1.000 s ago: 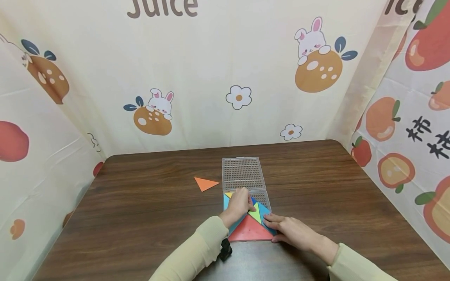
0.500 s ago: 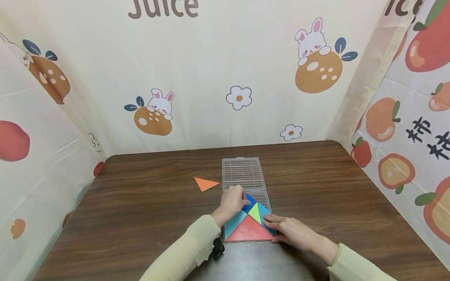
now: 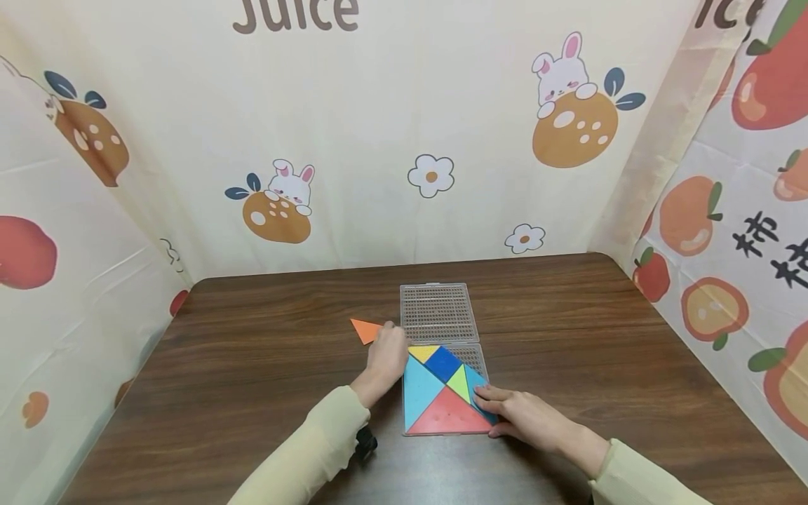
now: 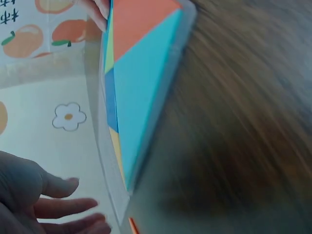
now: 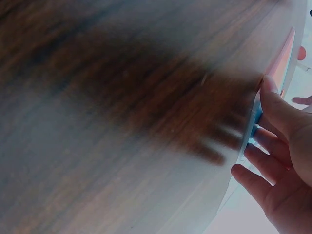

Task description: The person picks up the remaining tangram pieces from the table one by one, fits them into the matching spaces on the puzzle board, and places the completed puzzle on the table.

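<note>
Tangram pieces lie fitted together in the near half of an opened clear plastic case (image 3: 476, 354): a red triangle (image 3: 449, 415), a large light-blue triangle (image 3: 419, 389), a dark-blue square (image 3: 443, 364), a yellow piece (image 3: 423, 353), a green triangle (image 3: 459, 384) and a smaller blue triangle (image 3: 475, 381). Left of the case, an orange triangle (image 3: 365, 330) lies on the table, partly covered by my left hand (image 3: 386, 356). That hand has nothing between its parted fingers in the left wrist view. My right hand (image 3: 524, 417) rests its fingers and thumb on the case's right edge.
The case's gridded lid (image 3: 438, 313) lies flat behind the pieces. The brown wooden table (image 3: 252, 372) runs back to a printed cloth backdrop (image 3: 360, 140), with more cloth along both sides.
My left hand has moved left off the tangram pieces to the orange triangle, uncovering the yellow piece and dark-blue square. My right hand has stayed at the case's edge.
</note>
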`<state>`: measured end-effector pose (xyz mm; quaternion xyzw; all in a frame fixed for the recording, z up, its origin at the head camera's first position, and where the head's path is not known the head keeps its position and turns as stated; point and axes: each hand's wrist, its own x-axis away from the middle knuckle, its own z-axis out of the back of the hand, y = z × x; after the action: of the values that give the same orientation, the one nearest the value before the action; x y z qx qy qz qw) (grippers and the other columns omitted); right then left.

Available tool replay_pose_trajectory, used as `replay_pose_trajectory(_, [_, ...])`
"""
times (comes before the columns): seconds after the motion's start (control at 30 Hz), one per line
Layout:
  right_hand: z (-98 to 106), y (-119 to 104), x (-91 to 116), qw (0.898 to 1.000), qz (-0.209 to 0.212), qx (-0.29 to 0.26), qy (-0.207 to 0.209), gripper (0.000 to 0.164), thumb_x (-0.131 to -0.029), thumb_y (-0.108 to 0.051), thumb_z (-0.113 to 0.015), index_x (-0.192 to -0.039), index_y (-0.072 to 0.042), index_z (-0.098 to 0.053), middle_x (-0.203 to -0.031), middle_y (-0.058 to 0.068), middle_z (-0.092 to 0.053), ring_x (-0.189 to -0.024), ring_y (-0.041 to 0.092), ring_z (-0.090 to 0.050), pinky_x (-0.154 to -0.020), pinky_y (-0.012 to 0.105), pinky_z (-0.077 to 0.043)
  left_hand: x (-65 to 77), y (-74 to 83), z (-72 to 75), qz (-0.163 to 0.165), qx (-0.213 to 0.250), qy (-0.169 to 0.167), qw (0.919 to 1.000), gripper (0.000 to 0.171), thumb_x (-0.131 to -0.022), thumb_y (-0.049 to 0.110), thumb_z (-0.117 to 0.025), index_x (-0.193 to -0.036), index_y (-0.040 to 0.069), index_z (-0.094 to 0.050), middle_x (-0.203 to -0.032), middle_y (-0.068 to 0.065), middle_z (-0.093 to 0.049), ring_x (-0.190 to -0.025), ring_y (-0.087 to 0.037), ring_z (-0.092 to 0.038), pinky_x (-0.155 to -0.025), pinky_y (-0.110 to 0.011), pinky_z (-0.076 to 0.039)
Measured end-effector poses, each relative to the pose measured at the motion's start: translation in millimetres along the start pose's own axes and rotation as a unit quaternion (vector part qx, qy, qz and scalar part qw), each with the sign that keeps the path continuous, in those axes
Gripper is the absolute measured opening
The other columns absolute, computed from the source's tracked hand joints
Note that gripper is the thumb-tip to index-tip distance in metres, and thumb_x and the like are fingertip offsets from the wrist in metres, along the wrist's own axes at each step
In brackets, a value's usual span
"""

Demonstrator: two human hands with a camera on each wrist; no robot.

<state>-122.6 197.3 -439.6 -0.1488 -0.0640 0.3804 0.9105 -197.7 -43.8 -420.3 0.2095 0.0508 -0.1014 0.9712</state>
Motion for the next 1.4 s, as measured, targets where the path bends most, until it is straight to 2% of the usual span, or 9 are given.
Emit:
replay_pose_trajectory(0.2, [-0.1,0.0,0.2,1.0,-0.003,-0.002,-0.002,0.049,-0.079,-0.025,-0.065,-0.121,-0.002,-0.054,-0.125,0.013,-0.05,-0.114,0.026,-0.047,-0.082,0.037,-0.045,3.8,-13.3,-2.7,0.009,-0.035,0.017,0.9992,0.026,-0.088,0.017,-0.056,-0.084,-0.007,-0.066,-0.099,-0.021,-0.055,-0.092,-0.03,-0.052,-0.068,-0.04,-0.05])
replay_pose_trajectory(0.37, [-0.1,-0.3,0.4,1.0,-0.007,-0.004,-0.004,0.049,-0.079,-0.025,-0.065,-0.121,-0.003,-0.054,-0.125,0.012,-0.05,-0.114,0.026,-0.047,-0.082,0.038,-0.045,7.3,-22.4,-4.7,0.026,-0.046,-0.008,0.9986,0.038,-0.092,0.026,-0.047,-0.11,-0.005,-0.059,-0.121,-0.023,-0.048,-0.111,-0.034,-0.046,-0.079,-0.049,-0.044])
replay_pose_trajectory(0.53, [0.0,-0.7,0.1,1.0,-0.005,-0.003,-0.002,0.048,-0.079,-0.025,-0.066,-0.121,-0.003,-0.054,-0.125,0.012,-0.05,-0.114,0.026,-0.047,-0.082,0.038,-0.045,10.2,-28.9,-5.7,0.042,-0.065,-0.038,0.9963,0.043,-0.093,0.032,-0.044,-0.121,0.0,-0.053,-0.125,-0.019,-0.045,-0.113,-0.034,-0.043,-0.082,-0.053,-0.04])
replay_pose_trajectory(0.77, [-0.2,-0.2,0.4,1.0,-0.006,-0.001,-0.002,0.048,-0.079,-0.025,-0.065,-0.12,-0.003,-0.054,-0.125,0.012,-0.05,-0.114,0.026,-0.047,-0.082,0.038,-0.045,13.4,-36.1,-4.4,0.051,-0.072,-0.079,0.9929,0.049,-0.091,0.039,-0.045,-0.125,0.005,-0.05,-0.129,-0.018,-0.042,-0.118,-0.035,-0.038,-0.087,-0.055,-0.034])
replay_pose_trajectory(1.13, [-0.9,0.0,0.7,1.0,0.004,0.01,0.016,0.048,-0.078,-0.025,-0.067,-0.119,-0.002,-0.056,-0.123,0.013,-0.052,-0.112,0.026,-0.048,-0.081,0.037,-0.045,19.4,-49.0,0.4,0.024,-0.104,-0.105,0.9888,0.058,-0.088,0.044,-0.047,-0.129,0.002,-0.045,-0.131,-0.019,-0.039,-0.121,-0.038,-0.034,-0.092,-0.055,-0.029])
replay_pose_trajectory(1.23, [-1.1,0.1,0.5,1.0,0.003,0.011,0.014,0.048,-0.078,-0.025,-0.066,-0.119,-0.003,-0.056,-0.123,0.013,-0.051,-0.113,0.026,-0.048,-0.081,0.037,-0.045,22.2,-54.4,1.1,0.009,-0.097,-0.104,0.9899,0.058,-0.088,0.043,-0.047,-0.128,0.001,-0.046,-0.131,-0.02,-0.039,-0.12,-0.04,-0.034,-0.092,-0.056,-0.029])
replay_pose_trajectory(1.4, [-1.2,0.4,0.6,1.0,0.004,0.01,0.014,0.048,-0.078,-0.025,-0.066,-0.119,-0.003,-0.056,-0.123,0.013,-0.051,-0.113,0.026,-0.048,-0.081,0.036,-0.045,26.7,-68.1,3.3,-0.028,-0.057,-0.107,0.9922,0.057,-0.088,0.041,-0.048,-0.128,0.001,-0.045,-0.134,-0.021,-0.035,-0.122,-0.04,-0.03,-0.092,-0.058,-0.026])
